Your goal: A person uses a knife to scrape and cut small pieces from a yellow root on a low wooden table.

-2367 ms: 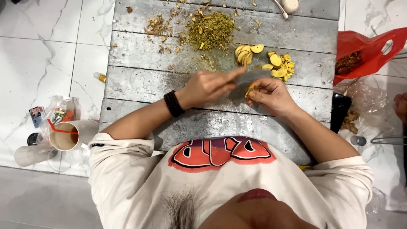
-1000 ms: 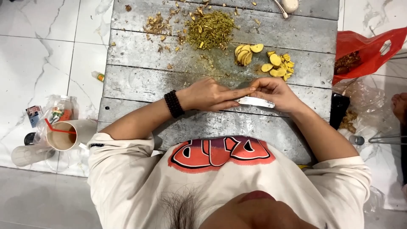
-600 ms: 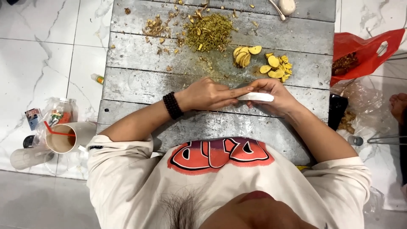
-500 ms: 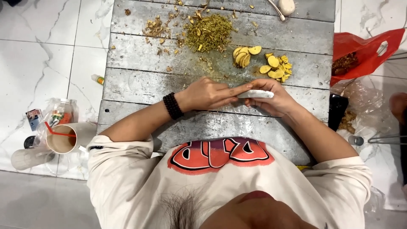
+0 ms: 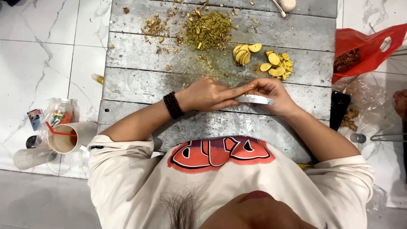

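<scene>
The light is bright and even, and seems to come from above. Shadows are soft and small, tucked under the arms. The white floor tiles [image 5: 38,55] shine a little. The middle looks sharp. The chin at the bottom edge is blurry and stretched.

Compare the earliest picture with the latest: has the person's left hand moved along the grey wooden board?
Yes. The left hand has slid a little nearer the body, away from the yellow slices, and its fingers now lie flat against the knife blade.

Weathered grey wooden planks [image 5: 140,87], glossy marble floor [image 5: 38,55], shiny metal blade [image 5: 254,99]
</scene>
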